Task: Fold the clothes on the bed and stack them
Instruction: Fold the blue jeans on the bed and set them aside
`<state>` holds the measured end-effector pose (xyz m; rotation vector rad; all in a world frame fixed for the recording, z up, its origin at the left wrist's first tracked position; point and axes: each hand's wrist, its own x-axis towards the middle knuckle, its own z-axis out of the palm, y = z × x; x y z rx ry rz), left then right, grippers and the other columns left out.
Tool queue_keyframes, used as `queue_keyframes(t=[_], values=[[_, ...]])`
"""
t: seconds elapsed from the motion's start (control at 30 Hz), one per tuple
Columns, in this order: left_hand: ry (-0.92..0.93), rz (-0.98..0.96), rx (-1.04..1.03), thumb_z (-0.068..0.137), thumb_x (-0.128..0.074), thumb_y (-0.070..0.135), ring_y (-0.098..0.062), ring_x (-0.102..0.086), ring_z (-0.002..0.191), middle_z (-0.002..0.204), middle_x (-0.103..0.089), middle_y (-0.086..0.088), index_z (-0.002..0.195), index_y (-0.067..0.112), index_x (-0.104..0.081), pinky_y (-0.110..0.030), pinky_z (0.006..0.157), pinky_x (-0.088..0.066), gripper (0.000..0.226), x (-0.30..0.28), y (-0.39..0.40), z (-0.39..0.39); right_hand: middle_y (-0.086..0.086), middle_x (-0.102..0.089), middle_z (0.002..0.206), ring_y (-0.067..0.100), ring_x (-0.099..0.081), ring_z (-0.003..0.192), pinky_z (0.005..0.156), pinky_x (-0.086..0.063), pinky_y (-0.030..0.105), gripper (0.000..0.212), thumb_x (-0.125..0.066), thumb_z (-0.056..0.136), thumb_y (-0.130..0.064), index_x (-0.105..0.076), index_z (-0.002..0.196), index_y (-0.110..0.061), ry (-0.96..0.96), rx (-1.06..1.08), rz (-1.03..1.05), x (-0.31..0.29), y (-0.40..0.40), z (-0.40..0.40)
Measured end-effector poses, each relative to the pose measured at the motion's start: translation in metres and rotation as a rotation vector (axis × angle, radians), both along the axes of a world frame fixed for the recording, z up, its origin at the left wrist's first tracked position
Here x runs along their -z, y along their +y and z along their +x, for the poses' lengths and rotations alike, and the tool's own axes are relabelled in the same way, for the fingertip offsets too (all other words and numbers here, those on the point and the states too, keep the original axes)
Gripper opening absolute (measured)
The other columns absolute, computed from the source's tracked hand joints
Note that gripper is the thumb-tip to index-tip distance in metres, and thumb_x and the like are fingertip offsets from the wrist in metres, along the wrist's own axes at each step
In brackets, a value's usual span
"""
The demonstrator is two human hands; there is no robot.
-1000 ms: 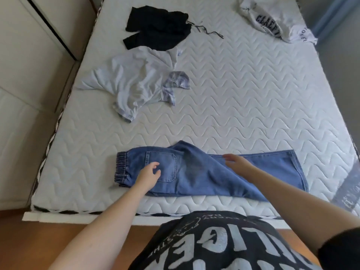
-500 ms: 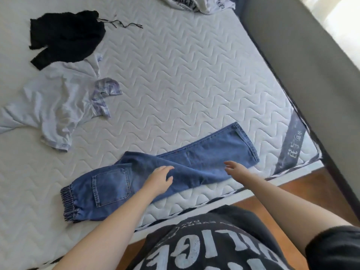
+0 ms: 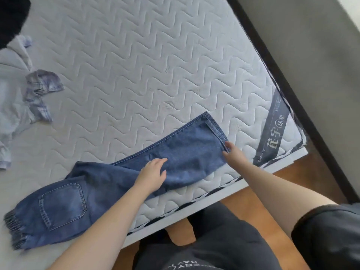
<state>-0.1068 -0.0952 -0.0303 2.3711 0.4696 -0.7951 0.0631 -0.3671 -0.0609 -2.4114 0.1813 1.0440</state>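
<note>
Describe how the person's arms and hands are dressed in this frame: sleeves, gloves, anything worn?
Both hands, the left hand and right hand, are bare: no gloves, rings or watch visible. Forearms are uncovered. A short black sleeve covers the right upper arm; the left sleeve is out of view.

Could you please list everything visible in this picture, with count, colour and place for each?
blue denim jeans: one, blue, laid flat along the near edge of the mattress, elastic waistband at the left, leg hem at the right.
pale blue shirt with plaid collar: one, light blue, crumpled at the left edge of the view.
black garment: one, black, upper left corner, mostly cut off.
white quilted mattress: one, white, filling most of the view, with a grey label band at its near right corner.
wooden floor: brown, below the bed.
left hand: one, resting flat on the jeans' leg.
right hand: one, pinching the leg hem.
</note>
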Motion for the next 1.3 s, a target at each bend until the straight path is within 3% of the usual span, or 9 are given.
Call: queue_keyframes(t=[0.1, 0.33, 0.5, 0.77, 0.87, 0.93, 1.0, 1.1, 1.3], values=[[0.018, -0.018, 0.030, 0.096, -0.050, 0.019, -0.021, -0.038, 0.136, 0.148, -0.043, 0.001, 0.147, 0.021, -0.041, -0.038, 0.113, -0.032, 0.052, 0.014, -0.014, 0.011, 0.014, -0.064, 0.117, 0.026, -0.060, 0.089, 0.073, -0.045, 0.030, 0.053, -0.054, 0.084, -0.010, -0.046, 0.137, -0.015, 0.043, -0.023, 0.004, 0.023, 0.002, 0.018], [-0.059, -0.027, 0.006, 0.086, -0.046, 0.005, -0.018, -0.038, 0.135, 0.147, -0.044, 0.005, 0.145, 0.023, -0.043, -0.037, 0.113, -0.032, 0.062, 0.022, -0.024, 0.019, 0.016, -0.048, 0.135, 0.036, -0.048, 0.124, 0.104, -0.040, 0.046, 0.073, -0.071, 0.080, -0.025, -0.032, 0.140, -0.008, 0.096, -0.066, -0.106, 0.077, 0.006, 0.040], [-0.028, -0.035, -0.002, 0.081, -0.044, 0.002, -0.018, -0.035, 0.138, 0.150, -0.040, 0.005, 0.145, 0.026, -0.042, -0.037, 0.116, -0.029, 0.069, 0.018, -0.019, 0.006, 0.013, -0.063, 0.109, 0.031, -0.060, 0.098, 0.086, -0.048, 0.035, 0.044, -0.069, 0.083, -0.025, -0.054, 0.121, -0.009, 0.130, -0.091, -0.073, 0.076, 0.016, 0.037], [-0.042, -0.423, -0.564, 0.102, -0.048, 0.022, -0.003, -0.051, 0.124, 0.137, -0.052, 0.008, 0.140, 0.034, -0.045, -0.012, 0.097, -0.037, 0.040, -0.021, -0.027, -0.013, -0.006, -0.062, 0.101, 0.022, -0.061, 0.099, 0.073, -0.040, 0.021, 0.039, -0.062, 0.088, -0.015, -0.054, 0.125, -0.023, 0.034, -0.169, 0.422, -0.042, 0.066, -0.047], [-0.125, -0.738, -0.823, 0.090, -0.056, 0.055, 0.009, -0.053, 0.118, 0.136, -0.053, 0.019, 0.148, 0.040, -0.027, -0.011, 0.088, -0.047, 0.067, -0.051, -0.028, -0.022, -0.009, -0.064, 0.111, 0.013, -0.064, 0.095, 0.078, -0.048, 0.018, 0.058, -0.057, 0.090, -0.010, -0.042, 0.140, -0.034, 0.132, -0.328, 0.604, -0.092, 0.082, -0.097], [-0.141, -0.873, -0.949, 0.076, -0.064, 0.067, -0.006, -0.062, 0.117, 0.131, -0.062, 0.011, 0.144, 0.039, -0.035, -0.023, 0.090, -0.053, 0.079, -0.066, -0.023, -0.032, -0.015, -0.062, 0.107, -0.007, -0.061, 0.084, 0.076, -0.047, 0.010, 0.065, -0.056, 0.090, -0.010, -0.036, 0.144, -0.038, 0.203, -0.409, 0.642, -0.113, 0.093, -0.125], [-0.141, -0.933, -1.055, 0.080, -0.064, 0.062, -0.021, -0.067, 0.111, 0.124, -0.068, 0.001, 0.139, 0.036, -0.043, -0.039, 0.088, -0.057, 0.068, -0.076, -0.017, -0.047, -0.017, -0.059, 0.105, -0.014, -0.056, 0.081, 0.073, -0.041, 0.006, 0.063, -0.058, 0.091, -0.016, -0.034, 0.146, -0.035, 0.246, -0.423, 0.623, -0.124, 0.104, -0.146], [-0.123, -0.924, -1.175, 0.100, -0.050, 0.041, -0.026, -0.067, 0.112, 0.122, -0.069, -0.004, 0.138, 0.027, -0.051, -0.048, 0.100, -0.050, 0.040, -0.083, -0.005, -0.072, -0.010, -0.061, 0.109, 0.003, -0.060, 0.091, 0.083, -0.047, 0.020, 0.048, -0.061, 0.094, -0.031, -0.042, 0.138, -0.029, 0.306, -0.339, 0.614, -0.134, 0.124, -0.174], [-0.176, -0.900, -1.131, 0.105, -0.041, 0.031, -0.011, -0.068, 0.107, 0.114, -0.073, 0.006, 0.125, 0.028, -0.060, -0.026, 0.084, -0.054, 0.027, -0.103, 0.023, -0.128, -0.007, -0.074, 0.095, 0.011, -0.071, 0.086, 0.066, -0.053, 0.024, 0.030, -0.064, 0.090, -0.047, -0.062, 0.113, -0.028, 0.352, -0.045, 0.655, -0.154, 0.173, -0.230]])
